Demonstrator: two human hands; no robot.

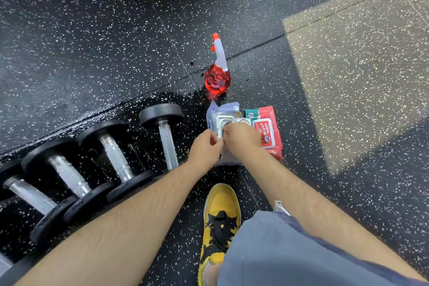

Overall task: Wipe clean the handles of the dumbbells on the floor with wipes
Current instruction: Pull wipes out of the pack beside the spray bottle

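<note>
Fingertips (218, 143) of the left hand (205, 147) and those of the right hand (241, 137) are bunched together over the open flip lid of a white wipes pack (222, 118). They are curled and pinching at its dispensing slot (whether a wipe is caught between them I cannot tell). That pack lies flat on the speckled black floor (104, 42), touching a red wipes pack (267, 132) on its right side, whose lid is closed. Just beyond both, by a crossing of the floor's mat seams, a red spray bottle (217, 78) stands upright with a white trigger head. 4 dumbbells (115, 158) lie side by side to the left of the packs, in a row along a mat seam. Their bare metal handles (167, 144) point toward the person and are apart from both hands. A yellow and black shoe (220, 218) is planted near the packs, beside grey-blue shorts (278, 251).
</note>
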